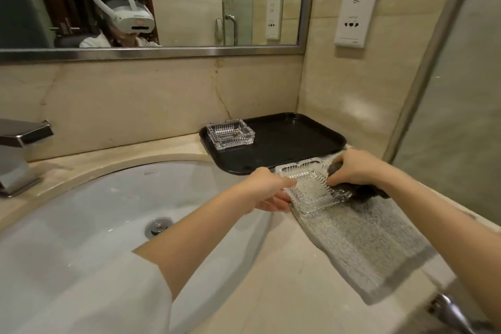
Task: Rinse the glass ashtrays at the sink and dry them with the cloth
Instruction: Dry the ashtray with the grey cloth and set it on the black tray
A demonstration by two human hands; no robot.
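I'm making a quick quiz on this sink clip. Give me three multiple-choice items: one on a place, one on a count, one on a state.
1. Where does the far ashtray sit?
A. in the sink
B. on the black tray
C. on the grey towel

2. How many glass ashtrays show?
A. one
B. two
C. four

3. What is the right hand doing?
A. hanging idle
B. turning the tap
C. pressing a dark cloth to the near ashtray

Answers: 1 B, it rests at the tray's left end; 2 B, one on the tray and one held; 3 C, while the left hand steadies the ashtray's edge.
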